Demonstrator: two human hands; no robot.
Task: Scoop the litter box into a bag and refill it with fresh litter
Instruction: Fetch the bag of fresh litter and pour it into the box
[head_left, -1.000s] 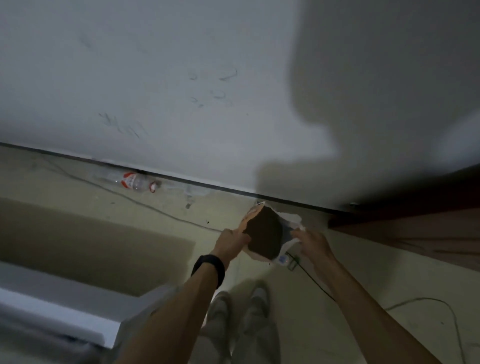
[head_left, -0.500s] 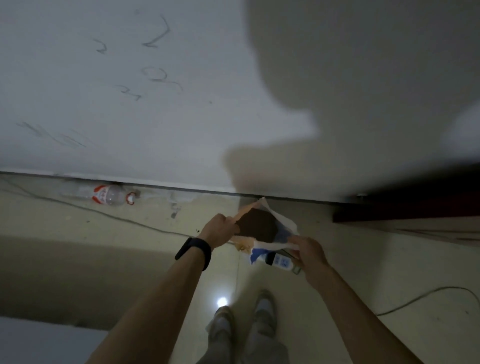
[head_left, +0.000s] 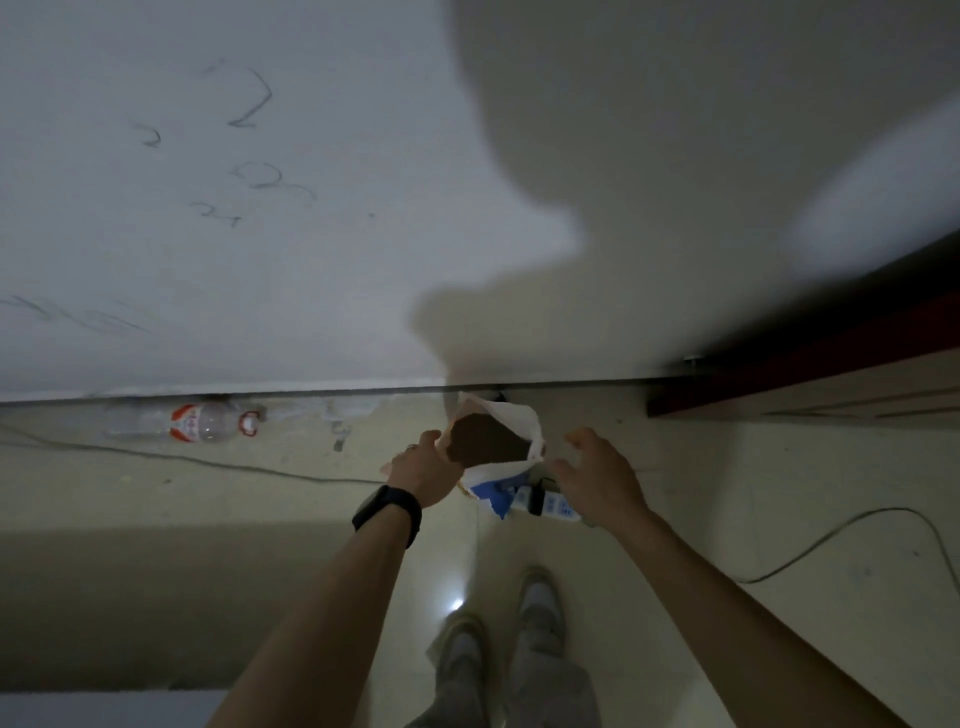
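Head view, dim light. A white and blue litter bag (head_left: 511, 475) is held above the pale floor (head_left: 727, 493), close to the wall (head_left: 311, 260), its mouth open and dark inside. Its left edge is pinched by the left hand (head_left: 423, 470); a black band (head_left: 388, 514) is worn on that wrist. The right hand (head_left: 597, 475) is spread, fingers apart, just beside the bag and clear of it. A plastic bottle (head_left: 205, 422) is seen lying along the wall base.

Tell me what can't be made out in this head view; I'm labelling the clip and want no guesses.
- Bag: the contents look dark; the dim light hides what they are.
- Bag print: too small and blurred to read.
- Left hand: fingertips hidden behind the bag rim.
- Right hand: open, not touching the bag.
- Bottle: label unreadable.
- Litter box: none in view.
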